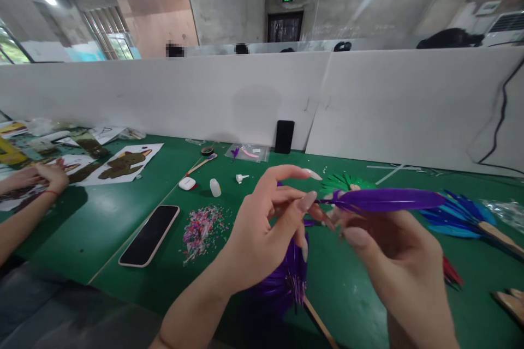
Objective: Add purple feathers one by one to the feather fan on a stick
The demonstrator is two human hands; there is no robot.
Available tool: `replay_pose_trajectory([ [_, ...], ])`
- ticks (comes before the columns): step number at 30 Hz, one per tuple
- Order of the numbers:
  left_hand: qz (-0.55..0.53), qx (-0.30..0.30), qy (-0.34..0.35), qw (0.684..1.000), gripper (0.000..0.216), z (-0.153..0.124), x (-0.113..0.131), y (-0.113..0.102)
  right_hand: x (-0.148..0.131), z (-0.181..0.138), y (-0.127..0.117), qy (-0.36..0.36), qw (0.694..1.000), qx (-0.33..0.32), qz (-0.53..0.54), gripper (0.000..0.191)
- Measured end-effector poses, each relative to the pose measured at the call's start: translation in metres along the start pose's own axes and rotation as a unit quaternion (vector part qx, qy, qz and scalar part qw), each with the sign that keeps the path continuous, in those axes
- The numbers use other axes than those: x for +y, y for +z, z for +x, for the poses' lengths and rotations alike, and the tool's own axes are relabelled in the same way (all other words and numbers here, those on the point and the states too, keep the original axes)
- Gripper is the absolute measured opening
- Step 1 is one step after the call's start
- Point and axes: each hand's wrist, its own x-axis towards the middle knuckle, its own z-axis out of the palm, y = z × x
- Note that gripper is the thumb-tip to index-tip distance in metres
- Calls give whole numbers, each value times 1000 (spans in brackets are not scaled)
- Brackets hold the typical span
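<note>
Purple feather (388, 199) over our bench (102, 218)
Our left hand (262, 229) pinches its quill (325, 202); whether our right hand (403, 264) grips, we cannot tell.

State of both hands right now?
Left hand: closed, pinching the long, slender purple feather by its thin end.
Right hand: partly curled beside the feather; whether its grip is closed on it cannot be told.

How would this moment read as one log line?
left hand: pinching purple feather at one end | right hand: at purple feather, grip unclear | purple fan: below left hand | confetti: left of purple fan
</note>
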Motion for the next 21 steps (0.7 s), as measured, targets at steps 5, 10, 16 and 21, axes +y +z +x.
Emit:
replay_pose_trajectory([
  [5, 3, -2, 35, 999, 25, -8, -8, 12, 4, -5, 6, -20, 999, 24, -12, 14],
  [10, -1, -22, 43, 999, 23, -10, -9, 16, 0, -5, 7, 11, 999, 37, 25, 13],
  [16, -1, -13, 91, 996, 26, -9, -14, 22, -3, -3, 4, 10, 1000, 4, 24, 11],
  [21, 4, -13, 96, 995, 25, -11, -13, 23, -1, -6, 4, -29, 999, 25, -3, 11],
])
